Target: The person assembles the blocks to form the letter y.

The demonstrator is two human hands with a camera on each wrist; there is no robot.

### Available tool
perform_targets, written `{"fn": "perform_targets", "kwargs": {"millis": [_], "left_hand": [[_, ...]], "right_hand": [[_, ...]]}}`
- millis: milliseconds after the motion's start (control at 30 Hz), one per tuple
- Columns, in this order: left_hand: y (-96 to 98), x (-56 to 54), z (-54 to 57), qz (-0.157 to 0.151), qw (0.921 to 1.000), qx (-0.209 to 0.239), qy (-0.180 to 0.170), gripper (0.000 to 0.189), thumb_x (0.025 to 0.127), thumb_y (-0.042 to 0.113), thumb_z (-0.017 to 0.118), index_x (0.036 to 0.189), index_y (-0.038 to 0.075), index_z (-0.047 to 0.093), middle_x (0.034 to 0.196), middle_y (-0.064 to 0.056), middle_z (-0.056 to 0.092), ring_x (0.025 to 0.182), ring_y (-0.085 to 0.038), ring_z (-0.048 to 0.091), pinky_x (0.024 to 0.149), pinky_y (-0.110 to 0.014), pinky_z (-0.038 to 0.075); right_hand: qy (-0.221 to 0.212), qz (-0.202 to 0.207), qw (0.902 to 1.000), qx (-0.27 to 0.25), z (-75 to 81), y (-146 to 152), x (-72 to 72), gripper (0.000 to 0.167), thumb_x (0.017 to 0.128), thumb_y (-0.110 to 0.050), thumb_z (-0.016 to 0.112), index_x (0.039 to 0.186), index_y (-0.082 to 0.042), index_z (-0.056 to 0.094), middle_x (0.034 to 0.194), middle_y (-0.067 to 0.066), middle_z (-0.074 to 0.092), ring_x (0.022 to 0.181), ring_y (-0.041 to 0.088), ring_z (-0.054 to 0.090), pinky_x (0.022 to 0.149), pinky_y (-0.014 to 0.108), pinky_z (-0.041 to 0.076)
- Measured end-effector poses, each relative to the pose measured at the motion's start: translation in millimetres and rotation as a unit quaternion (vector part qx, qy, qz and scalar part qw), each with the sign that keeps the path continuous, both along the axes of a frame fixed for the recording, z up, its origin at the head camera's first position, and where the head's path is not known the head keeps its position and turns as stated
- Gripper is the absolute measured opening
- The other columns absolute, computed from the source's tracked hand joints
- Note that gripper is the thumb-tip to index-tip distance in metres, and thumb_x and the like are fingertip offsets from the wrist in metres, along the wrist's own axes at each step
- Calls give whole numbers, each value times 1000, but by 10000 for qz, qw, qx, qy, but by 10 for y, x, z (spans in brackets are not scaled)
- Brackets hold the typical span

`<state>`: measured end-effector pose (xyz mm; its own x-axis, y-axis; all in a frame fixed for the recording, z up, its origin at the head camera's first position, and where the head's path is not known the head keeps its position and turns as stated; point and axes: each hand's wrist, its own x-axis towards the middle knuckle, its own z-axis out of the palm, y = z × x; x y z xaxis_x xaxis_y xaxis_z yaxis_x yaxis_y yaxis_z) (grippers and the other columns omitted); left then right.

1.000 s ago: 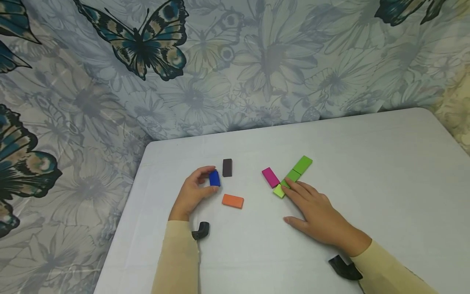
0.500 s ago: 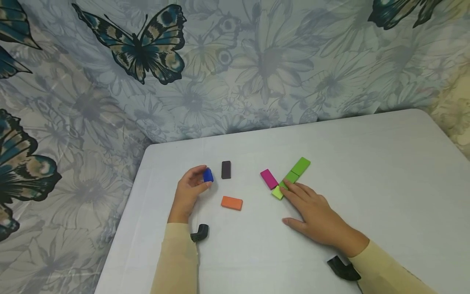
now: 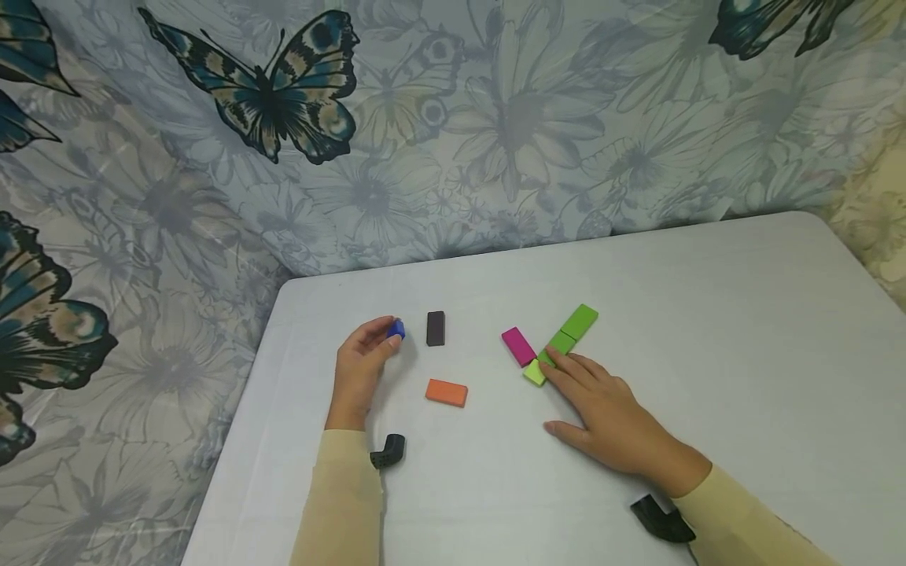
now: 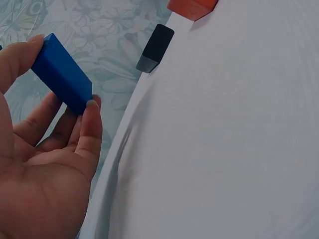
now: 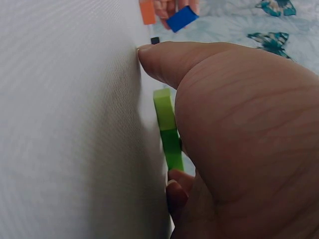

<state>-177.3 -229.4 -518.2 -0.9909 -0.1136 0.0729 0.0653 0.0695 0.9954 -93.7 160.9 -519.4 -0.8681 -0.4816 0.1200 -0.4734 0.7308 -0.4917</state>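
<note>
My left hand pinches a blue block between thumb and fingers, holding it above the table on the left. My right hand lies palm down with its fingers fairly straight. Its fingertips touch the near end of a slanting row of green blocks and partly cover it. At that end sits a yellow-green block, and a magenta block slants off beside it. A dark brown or black block lies right of the blue one, and an orange block lies nearer me.
A white-covered table carries all the blocks. Its far edge meets a hanging cloth printed with flowers and butterflies. Black curved pieces sit at both wrists, beside the sleeves.
My left hand has lifted the blue block and drawn it leftward, away from the dark block, turning it on the way. My right hand stays at the green row.
</note>
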Motion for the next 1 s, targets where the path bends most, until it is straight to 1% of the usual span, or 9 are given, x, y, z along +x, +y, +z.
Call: {"fn": "perform_targets", "kwargs": {"millis": [133, 233, 367, 500, 667, 800, 900, 1000], "left_hand": [[67, 2, 51, 23, 9999, 69, 77, 40, 98, 13, 84, 135, 3, 73, 135, -11, 72, 127, -27, 66, 104, -33, 54], [122, -3, 77, 33, 9999, 139, 98, 39, 97, 13, 84, 134, 3, 75, 134, -11, 72, 126, -27, 68, 103, -33, 54], [196, -18, 88, 29, 9998, 170, 101, 39, 97, 12, 84, 133, 3, 75, 132, -14, 73, 122, -28, 69, 95, -31, 57], [288, -33, 113, -6, 9999, 67, 97, 38, 96, 11, 85, 132, 5, 76, 129, -12, 74, 118, -28, 71, 88, -31, 58], [431, -35, 170, -147, 9998, -93, 127, 38, 95, 12, 86, 132, 8, 77, 128, -11, 73, 117, -28, 70, 90, -30, 58], [532, -48, 192, -261, 9995, -164, 110, 39, 95, 14, 87, 132, 9, 77, 131, -9, 72, 120, -27, 69, 92, -30, 58], [599, -71, 200, -404, 9990, -99, 184, 39, 95, 12, 86, 133, 8, 76, 134, -10, 70, 120, -33, 68, 93, -30, 58], [664, -95, 214, -548, 9980, -53, 310, 40, 95, 11, 87, 134, 8, 76, 133, -11, 69, 112, -41, 68, 88, -29, 59]], "right_hand": [[-52, 1, 10000, -29, -13, 3, -2, 84, 99, -40, 82, 168, -10, 43, 176, 6, 30, 154, 39, 32, 105, 71, 40], [-37, 4, 10000, -38, -21, 5, -1, 84, 99, -40, 82, 168, -10, 43, 176, 6, 30, 154, 39, 32, 105, 71, 40], [-17, 7, 10000, -37, -3, 9, 6, 84, 99, -40, 82, 168, -11, 43, 176, 6, 31, 154, 39, 33, 104, 70, 41], [-7, -2, 10000, -17, 8, 14, 7, 83, 99, -41, 81, 167, -11, 44, 175, 6, 32, 154, 39, 33, 104, 70, 41], [18, -18, 10000, -29, -1, 20, 9, 83, 99, -40, 82, 167, -10, 44, 175, 6, 32, 154, 40, 33, 104, 69, 41], [-17, -18, 10000, -22, -11, 19, 2, 84, 99, -41, 82, 167, -11, 44, 176, 6, 31, 154, 41, 33, 105, 70, 40], [-95, -19, 10000, 19, -19, 14, -4, 85, 99, -42, 81, 168, -11, 42, 177, 4, 29, 155, 39, 31, 105, 69, 41], [-149, -28, 9999, 36, -23, 5, -4, 86, 99, -42, 81, 169, -12, 42, 177, 3, 28, 156, 38, 30, 106, 67, 41]]}}
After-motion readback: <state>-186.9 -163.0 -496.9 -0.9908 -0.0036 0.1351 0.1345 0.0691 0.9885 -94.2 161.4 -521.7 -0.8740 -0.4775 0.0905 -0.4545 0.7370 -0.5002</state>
